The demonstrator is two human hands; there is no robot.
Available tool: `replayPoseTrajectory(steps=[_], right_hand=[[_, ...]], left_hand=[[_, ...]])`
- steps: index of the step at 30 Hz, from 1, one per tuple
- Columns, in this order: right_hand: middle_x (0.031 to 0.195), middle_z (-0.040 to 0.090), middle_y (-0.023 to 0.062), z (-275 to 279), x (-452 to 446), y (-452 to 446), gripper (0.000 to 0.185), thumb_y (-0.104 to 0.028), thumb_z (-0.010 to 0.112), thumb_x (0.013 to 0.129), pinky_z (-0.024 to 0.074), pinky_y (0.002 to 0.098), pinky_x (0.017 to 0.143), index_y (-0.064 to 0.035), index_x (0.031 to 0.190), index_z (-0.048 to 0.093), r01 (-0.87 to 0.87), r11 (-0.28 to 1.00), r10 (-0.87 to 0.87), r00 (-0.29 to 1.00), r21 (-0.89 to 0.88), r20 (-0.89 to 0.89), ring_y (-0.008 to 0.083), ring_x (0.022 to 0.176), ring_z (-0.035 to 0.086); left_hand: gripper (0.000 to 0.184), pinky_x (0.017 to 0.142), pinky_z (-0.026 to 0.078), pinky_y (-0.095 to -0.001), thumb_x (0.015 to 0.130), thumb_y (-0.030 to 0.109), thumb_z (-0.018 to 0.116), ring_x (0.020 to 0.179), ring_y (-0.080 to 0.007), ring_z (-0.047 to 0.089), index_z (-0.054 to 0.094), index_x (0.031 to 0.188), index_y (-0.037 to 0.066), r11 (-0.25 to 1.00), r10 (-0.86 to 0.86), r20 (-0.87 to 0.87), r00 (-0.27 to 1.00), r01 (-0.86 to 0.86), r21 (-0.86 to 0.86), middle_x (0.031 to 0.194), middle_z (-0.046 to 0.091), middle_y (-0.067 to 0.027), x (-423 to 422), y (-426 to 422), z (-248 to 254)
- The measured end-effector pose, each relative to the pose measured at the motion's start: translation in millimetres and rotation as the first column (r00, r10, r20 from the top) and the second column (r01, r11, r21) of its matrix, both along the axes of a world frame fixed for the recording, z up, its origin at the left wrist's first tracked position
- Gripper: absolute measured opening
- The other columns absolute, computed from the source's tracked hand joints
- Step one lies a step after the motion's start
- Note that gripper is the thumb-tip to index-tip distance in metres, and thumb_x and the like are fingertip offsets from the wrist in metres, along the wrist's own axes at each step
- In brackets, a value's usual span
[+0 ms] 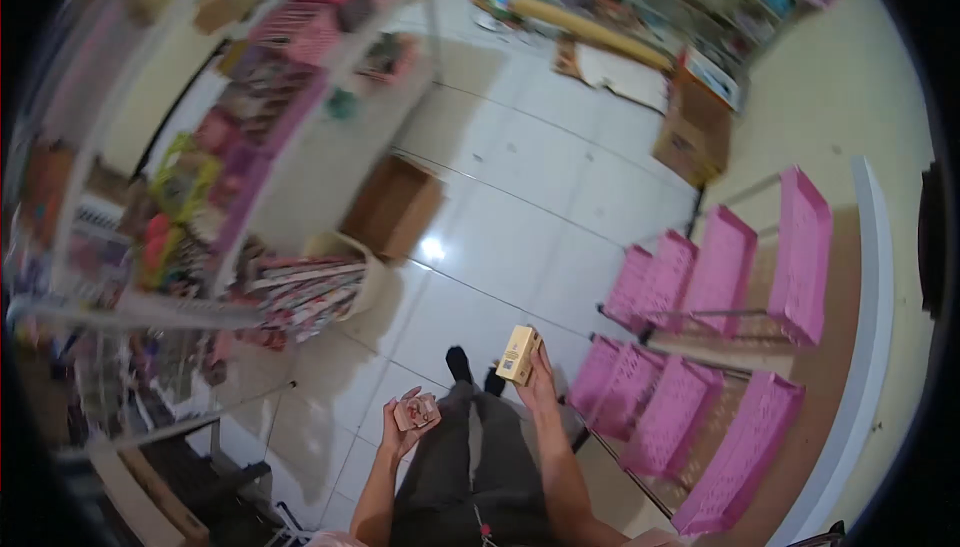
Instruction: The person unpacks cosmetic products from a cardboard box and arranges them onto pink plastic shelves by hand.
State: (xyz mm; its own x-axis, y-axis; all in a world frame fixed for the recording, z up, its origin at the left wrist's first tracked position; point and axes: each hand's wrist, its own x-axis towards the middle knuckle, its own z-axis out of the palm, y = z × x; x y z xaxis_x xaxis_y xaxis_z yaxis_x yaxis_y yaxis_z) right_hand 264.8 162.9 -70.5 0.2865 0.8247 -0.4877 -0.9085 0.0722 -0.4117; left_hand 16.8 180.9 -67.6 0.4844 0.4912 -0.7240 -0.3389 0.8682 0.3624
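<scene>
My left hand (pixel 402 425) is closed around a small pinkish box (pixel 417 410) with a patterned face, held over my left leg. In my right hand (pixel 540 383) is a yellow-gold box (pixel 519 354) with dark print on its side, held upright and slightly tilted above the floor, to the right of my feet. The two boxes are apart from each other. Small details on both boxes are too blurred to read.
Pink baskets (pixel 676 417) on metal racks stand at the right. Crowded shelves (pixel 245 177) line the left. A bin of wrapped rolls (pixel 372 282), an open brown box (pixel 393 209) and a carton (pixel 695 132) rest on the tiled floor (pixel 510 217).
</scene>
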Motion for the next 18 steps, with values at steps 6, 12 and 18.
replayPoseTrajectory(steps=[6, 12, 18], right_hand=[[0.085, 0.048, 0.0053, 107, -92, 65, 0.044, -0.034, 0.038, 0.081, 0.0478, 0.0302, 0.053, -0.0167, 0.119, 0.027, -0.520, 0.844, 0.504, 0.853, 0.133, 0.132, 0.0163, 0.068, 0.052], [0.077, 0.050, 0.0066, 121, -240, 64, 0.041, -0.036, 0.041, 0.079, 0.0447, 0.0270, 0.048, -0.0178, 0.115, 0.032, -0.871, 0.484, 0.849, 0.492, 0.089, 0.192, 0.0161, 0.058, 0.052], [0.077, 0.051, 0.0056, 115, -424, 5, 0.028, -0.033, 0.049, 0.076, 0.0424, 0.0295, 0.048, -0.0167, 0.098, 0.041, -0.991, 0.128, 0.989, 0.124, -0.038, 0.085, 0.0175, 0.057, 0.050]], left_hand=[[0.056, 0.079, 0.035, -0.0451, 0.068, 0.052, 0.041, 0.101, -0.0352, 0.037, 0.041, 0.108, 0.014, 0.663, 0.725, 0.275, 0.631, -0.748, -0.032, 0.111, 0.039, -0.0193, -86, -62, 70], [0.060, 0.077, 0.036, -0.0439, 0.064, 0.059, 0.041, 0.097, -0.0351, 0.038, 0.046, 0.103, 0.014, 0.184, 0.913, 0.389, 0.121, -0.974, -0.129, 0.107, 0.040, -0.0190, -166, -143, 87], [0.054, 0.071, 0.038, -0.0424, 0.062, 0.059, 0.045, 0.089, -0.0316, 0.040, 0.049, 0.093, 0.014, -0.367, 0.865, 0.294, -0.406, -0.913, -0.180, 0.096, 0.044, -0.0156, -271, -232, 77]])
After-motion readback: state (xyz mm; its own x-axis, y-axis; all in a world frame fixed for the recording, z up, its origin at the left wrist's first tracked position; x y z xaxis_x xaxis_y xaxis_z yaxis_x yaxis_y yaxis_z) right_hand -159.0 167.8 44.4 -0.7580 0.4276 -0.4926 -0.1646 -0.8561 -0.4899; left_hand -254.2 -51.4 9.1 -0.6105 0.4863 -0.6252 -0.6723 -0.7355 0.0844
